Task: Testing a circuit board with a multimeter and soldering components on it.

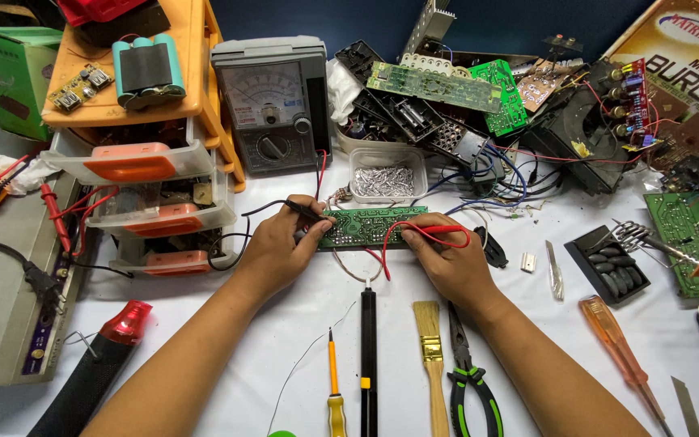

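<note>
Green circuit board (370, 227) lies on the white table (285, 324), mid-bench, in front of the meter (273, 105). Left hand (273, 255) pinches the black probe (305, 212) at the board's left end; right hand (446, 263) grips the red probe (438, 232) on its right half. Risk: a tip could slip & bridge 2 joints, or the loose leads could snag & drag the board.

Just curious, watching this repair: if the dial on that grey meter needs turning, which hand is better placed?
Probably the left hand: it lies nearer the meter, which stands up-left of the circuit board. It would have to free itself of the black probe.
</note>
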